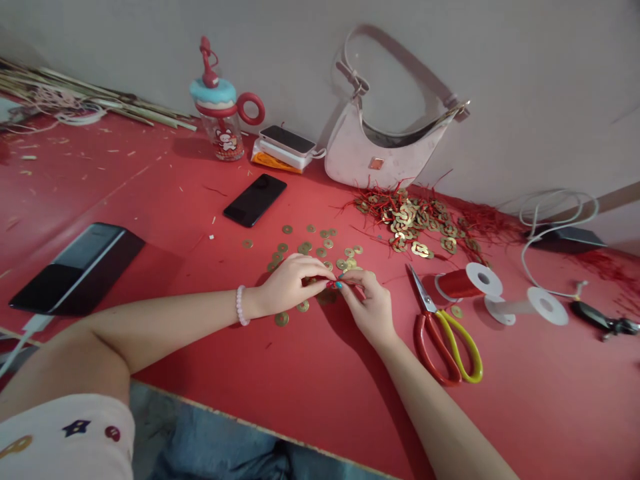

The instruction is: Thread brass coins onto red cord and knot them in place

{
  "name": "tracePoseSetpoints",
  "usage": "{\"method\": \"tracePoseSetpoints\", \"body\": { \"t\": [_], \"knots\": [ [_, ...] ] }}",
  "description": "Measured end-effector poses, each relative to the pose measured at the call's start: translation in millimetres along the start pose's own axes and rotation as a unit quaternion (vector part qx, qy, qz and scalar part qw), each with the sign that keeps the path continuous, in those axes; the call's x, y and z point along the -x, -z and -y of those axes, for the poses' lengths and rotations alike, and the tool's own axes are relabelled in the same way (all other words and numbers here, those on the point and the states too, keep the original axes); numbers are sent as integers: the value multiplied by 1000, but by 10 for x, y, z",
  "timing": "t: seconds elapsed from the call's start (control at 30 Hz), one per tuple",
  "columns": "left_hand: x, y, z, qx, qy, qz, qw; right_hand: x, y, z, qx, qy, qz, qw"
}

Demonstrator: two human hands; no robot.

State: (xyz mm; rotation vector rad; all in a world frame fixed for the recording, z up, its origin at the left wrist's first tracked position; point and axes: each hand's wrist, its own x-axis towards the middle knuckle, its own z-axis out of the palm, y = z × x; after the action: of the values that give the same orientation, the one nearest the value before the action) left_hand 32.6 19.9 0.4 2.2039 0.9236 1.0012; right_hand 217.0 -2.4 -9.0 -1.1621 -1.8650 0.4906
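Note:
My left hand (pixel 303 280), with a beaded bracelet at the wrist, and my right hand (pixel 367 300) meet fingertip to fingertip above the red table. Both are closed in a pinch. What lies between the fingertips is too small and hidden to name. Loose brass coins with holes (pixel 281 319) lie scattered around and beneath the hands. Right of my right hand rest scissors (pixel 441 333) with one red and one yellow handle, blades pointing away from me. Beside them a spool of red thread (pixel 461 283) lies on its side, next to a spool of pale thread (pixel 525 307).
A heap of coins tied with red cord (pixel 410 220) lies before a pale handbag (pixel 385 157). Further left are a black phone (pixel 255 200), a cup with a straw (pixel 223 127) and a plugged-in tablet (pixel 75 267). The table edge (pixel 240 421) runs close below my arms.

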Motion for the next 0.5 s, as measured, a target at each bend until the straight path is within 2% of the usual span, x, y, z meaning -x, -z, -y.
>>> {"method": "tracePoseSetpoints", "body": {
  "t": [0.17, 0.5],
  "knots": [
    [0, -3, -10, 1, 19, 0, 1000, -27, 30, 10, 9, 43, 17, 999],
    [5, -12, -18, 10, 55, 62, 997, -25, 46, 45, 12, 59, -30, 998]
  ]
}}
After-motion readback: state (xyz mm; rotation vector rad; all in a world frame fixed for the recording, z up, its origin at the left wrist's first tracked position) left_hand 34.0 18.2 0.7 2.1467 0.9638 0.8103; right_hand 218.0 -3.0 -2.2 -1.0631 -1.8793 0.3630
